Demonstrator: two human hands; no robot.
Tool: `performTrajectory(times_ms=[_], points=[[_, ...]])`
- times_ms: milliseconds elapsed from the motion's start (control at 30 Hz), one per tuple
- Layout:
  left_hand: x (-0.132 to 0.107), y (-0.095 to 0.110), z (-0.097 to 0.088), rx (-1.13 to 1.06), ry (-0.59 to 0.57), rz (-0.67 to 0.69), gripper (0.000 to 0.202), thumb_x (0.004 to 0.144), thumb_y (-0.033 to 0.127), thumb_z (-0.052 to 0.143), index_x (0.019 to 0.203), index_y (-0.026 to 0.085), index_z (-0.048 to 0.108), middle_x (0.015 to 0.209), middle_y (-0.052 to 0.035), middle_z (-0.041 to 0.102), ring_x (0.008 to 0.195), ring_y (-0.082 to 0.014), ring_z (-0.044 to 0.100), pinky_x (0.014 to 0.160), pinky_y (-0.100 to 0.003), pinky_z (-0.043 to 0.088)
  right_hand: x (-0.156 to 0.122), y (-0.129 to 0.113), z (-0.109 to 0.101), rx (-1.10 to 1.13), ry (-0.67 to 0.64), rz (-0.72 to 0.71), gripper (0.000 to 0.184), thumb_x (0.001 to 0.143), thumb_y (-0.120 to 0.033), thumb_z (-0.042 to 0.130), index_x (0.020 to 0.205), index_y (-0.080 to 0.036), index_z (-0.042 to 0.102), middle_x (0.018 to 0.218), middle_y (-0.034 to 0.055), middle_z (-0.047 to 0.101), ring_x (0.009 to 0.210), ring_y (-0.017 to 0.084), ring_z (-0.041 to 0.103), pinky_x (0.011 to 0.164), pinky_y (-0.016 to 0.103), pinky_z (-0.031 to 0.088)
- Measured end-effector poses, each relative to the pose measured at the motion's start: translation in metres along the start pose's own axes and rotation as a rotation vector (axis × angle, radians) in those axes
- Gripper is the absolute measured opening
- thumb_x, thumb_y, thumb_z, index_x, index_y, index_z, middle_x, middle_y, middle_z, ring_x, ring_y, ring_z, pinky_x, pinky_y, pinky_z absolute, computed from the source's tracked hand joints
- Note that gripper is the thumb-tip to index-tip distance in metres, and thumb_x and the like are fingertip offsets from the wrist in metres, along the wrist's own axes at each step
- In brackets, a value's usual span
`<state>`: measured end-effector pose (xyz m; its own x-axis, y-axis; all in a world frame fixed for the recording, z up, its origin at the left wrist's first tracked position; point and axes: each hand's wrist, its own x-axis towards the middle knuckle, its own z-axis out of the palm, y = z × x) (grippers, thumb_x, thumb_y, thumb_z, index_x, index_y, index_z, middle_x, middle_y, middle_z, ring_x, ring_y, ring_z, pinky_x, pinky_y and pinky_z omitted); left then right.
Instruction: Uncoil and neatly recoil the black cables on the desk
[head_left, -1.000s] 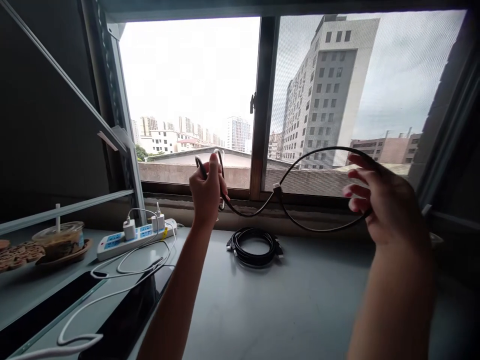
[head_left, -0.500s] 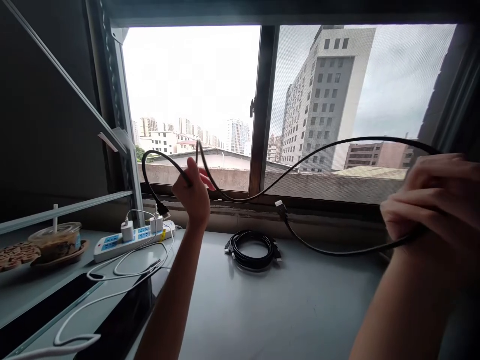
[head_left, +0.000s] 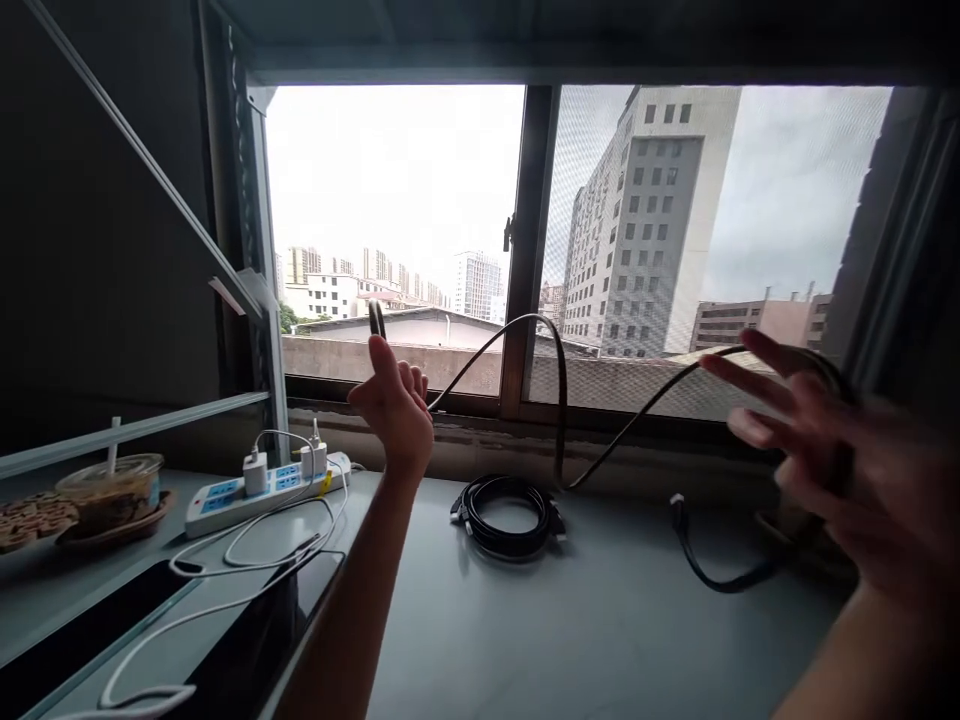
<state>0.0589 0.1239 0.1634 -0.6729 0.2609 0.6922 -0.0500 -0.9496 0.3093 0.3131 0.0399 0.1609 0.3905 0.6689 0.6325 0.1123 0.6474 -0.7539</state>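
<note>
A long black cable (head_left: 559,390) loops in the air between my two raised hands in front of the window. My left hand (head_left: 394,405) is closed round one part of it, thumb up, with the cable rising above the fist. My right hand (head_left: 840,470) is blurred, its fingers spread, and the cable runs across its palm side and hangs down to a plug end (head_left: 679,510) just above the table. A second black cable (head_left: 506,503) lies coiled on the grey table (head_left: 585,630) below the loop.
A white power strip (head_left: 262,480) with chargers and white leads (head_left: 247,540) sits at the left. A drink cup (head_left: 109,480) and a plate of biscuits (head_left: 30,520) stand further left. A dark glass panel (head_left: 225,630) lies near the table's left front. The window frame (head_left: 529,250) is straight ahead.
My right hand has opened from a fist and moved lower. The cable's wide loop has collapsed, its free end dropping toward the table. My left hand shifted slightly right.
</note>
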Motion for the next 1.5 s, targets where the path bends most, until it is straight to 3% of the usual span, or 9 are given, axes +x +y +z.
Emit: performTrajectory(times_ms=[200,400,600,767,900,1033,1267,1433,1500], points=[[-0.025,0.009,0.014,-0.019,-0.137,-0.048,0.071,0.08,0.056,0.05,0.038,0.017,0.009,0.032,0.0067,0.011,0.032,-0.0032,0.011,0.037,-0.026,0.013,-0.005,0.002,0.06,-0.064,-0.121,0.237,0.039,0.076,-0.039,0.06,0.112,-0.026,0.055,0.113,0.0092,0.057,0.064,0.016,0.06,0.022,0.016,0.025],[-0.054,0.004,0.015,-0.052,-0.438,-0.087,0.067,0.086,0.056,0.041,0.035,0.017,0.02,0.031,0.0049,0.018,0.033,-0.0052,0.018,0.04,-0.027,0.018,-0.012,0.0,0.078,-0.009,-0.457,0.178,0.054,0.076,-0.062,0.054,0.111,-0.021,0.054,0.077,0.0007,0.06,0.036,0.0,0.018,0.028,0.015,0.02],[-0.07,0.001,0.01,0.164,-0.958,0.01,0.054,0.091,0.038,0.033,0.043,0.019,0.019,0.036,0.0045,0.02,0.036,-0.0068,0.018,0.042,-0.029,0.015,-0.014,0.002,0.08,-0.126,-0.372,0.065,0.053,0.074,-0.058,0.058,0.111,-0.02,0.056,0.075,0.0003,0.06,0.042,0.004,0.039,0.033,0.017,0.027],[-0.074,0.008,0.016,0.313,-1.212,0.241,0.038,0.083,0.022,0.035,0.048,0.02,0.019,0.039,0.0053,0.023,0.037,-0.007,0.019,0.041,-0.026,0.017,-0.008,0.012,0.083,-0.286,-0.346,-0.042,0.04,0.072,-0.042,0.064,0.104,-0.018,0.06,0.075,0.002,0.065,0.073,0.017,0.062,0.066,0.027,0.048],[-0.06,0.009,0.016,0.444,-1.041,0.522,0.036,0.08,0.023,0.039,0.046,0.02,0.027,0.038,0.0053,0.031,0.036,-0.0069,0.025,0.042,-0.024,0.023,0.007,0.019,0.07,-0.492,-0.108,-0.118,0.021,0.079,-0.034,0.055,0.072,-0.017,0.065,0.066,0.0034,0.066,0.071,0.02,0.061,0.071,0.032,0.044],[-0.04,0.01,0.012,0.51,-0.762,0.446,0.007,0.076,0.023,0.052,0.071,0.02,0.055,0.063,0.0024,0.063,0.05,-0.0087,0.051,0.056,-0.024,0.041,0.016,0.02,0.052,-0.623,0.076,-0.184,0.022,0.076,-0.04,0.062,0.078,-0.019,0.07,0.048,-0.0004,0.058,0.058,0.02,0.059,0.063,0.031,0.041],[-0.042,-0.012,0.015,0.581,-0.837,0.229,0.068,0.069,0.036,0.069,0.13,0.023,0.041,0.128,-0.0086,0.056,0.109,-0.0227,0.056,0.086,-0.034,0.045,0.004,0.012,0.064,-0.869,0.161,-0.35,0.032,0.067,-0.052,0.068,0.082,-0.024,0.074,0.06,0.0031,0.066,0.059,0.021,0.06,0.055,0.029,0.035],[-0.047,-0.03,0.016,0.427,-0.729,-0.04,0.015,0.079,0.025,0.052,0.082,0.018,0.065,0.069,-0.0019,0.068,0.067,-0.0134,0.063,0.066,-0.025,0.047,-0.002,0.011,0.07,-0.692,0.063,-0.518,0.034,0.065,-0.058,0.068,0.08,-0.028,0.073,0.06,-0.001,0.066,0.057,0.016,0.06,0.056,0.026,0.037],[-0.044,-0.031,0.016,0.356,-0.631,-0.227,0.03,0.077,0.026,0.05,0.049,0.018,0.052,0.038,0.0028,0.05,0.04,-0.0096,0.052,0.046,-0.021,0.04,0.0,0.017,0.074,-0.637,0.114,-0.541,0.034,0.062,-0.056,0.071,0.079,-0.026,0.073,0.059,-0.0015,0.065,0.057,0.015,0.06,0.058,0.026,0.039]])
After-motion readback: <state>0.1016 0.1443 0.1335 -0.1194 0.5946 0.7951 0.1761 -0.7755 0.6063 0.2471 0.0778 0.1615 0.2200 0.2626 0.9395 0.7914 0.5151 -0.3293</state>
